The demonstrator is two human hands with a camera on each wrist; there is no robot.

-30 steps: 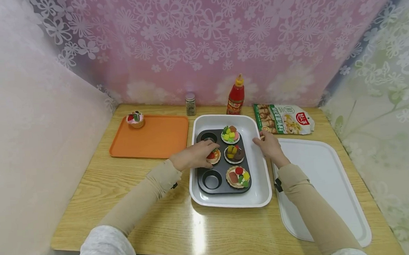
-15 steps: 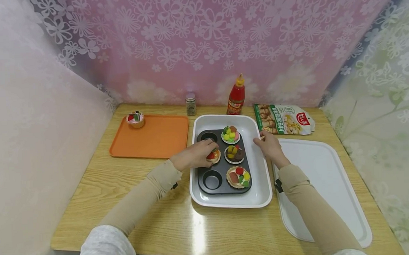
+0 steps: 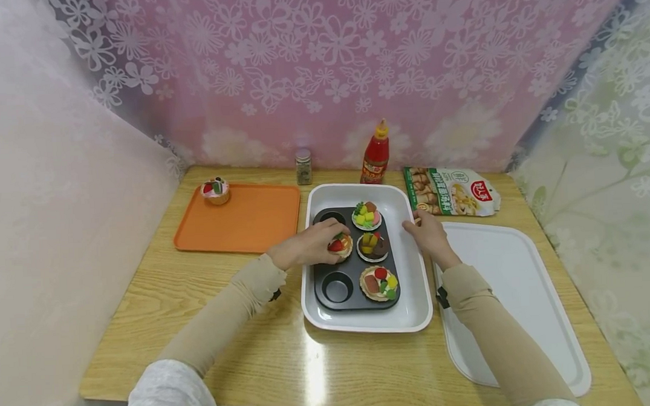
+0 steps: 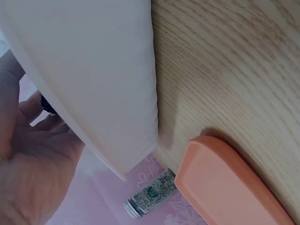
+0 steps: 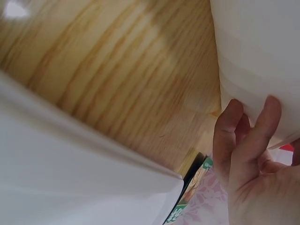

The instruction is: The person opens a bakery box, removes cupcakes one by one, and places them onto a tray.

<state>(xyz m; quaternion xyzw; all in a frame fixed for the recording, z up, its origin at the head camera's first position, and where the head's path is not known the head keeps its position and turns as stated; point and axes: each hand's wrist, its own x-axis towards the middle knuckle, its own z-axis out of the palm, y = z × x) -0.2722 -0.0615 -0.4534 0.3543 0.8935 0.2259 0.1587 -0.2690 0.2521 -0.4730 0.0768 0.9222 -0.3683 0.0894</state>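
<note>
My left hand [image 3: 310,244] reaches over the left side of a white deep tray [image 3: 417,308] and grips a strawberry-topped tart [image 3: 340,246] at the middle left cup of a black muffin pan [image 3: 356,295]. Its fingers partly cover the tart. Down the pan's right column sit a tart with yellow and green pieces [image 3: 366,216], a chocolate one [image 3: 373,246] and one with red, yellow and green toppings [image 3: 379,283]. With thumb and fingers, my right hand [image 3: 431,236] pinches the tray's right rim; in the right wrist view two fingertips [image 5: 272,105] press its outer wall.
An orange tray [image 3: 238,222] with a cupcake [image 3: 215,191] lies at left. Behind the white tray stand a spice jar [image 3: 303,167] and a red sauce bottle [image 3: 375,155]. A food packet [image 3: 450,191] and a flat white tray [image 3: 502,280] lie at right.
My left hand has shifted the strawberry tart very slightly, and more of its top shows now between the fingers. The right hand stays at the tray's rim.
</note>
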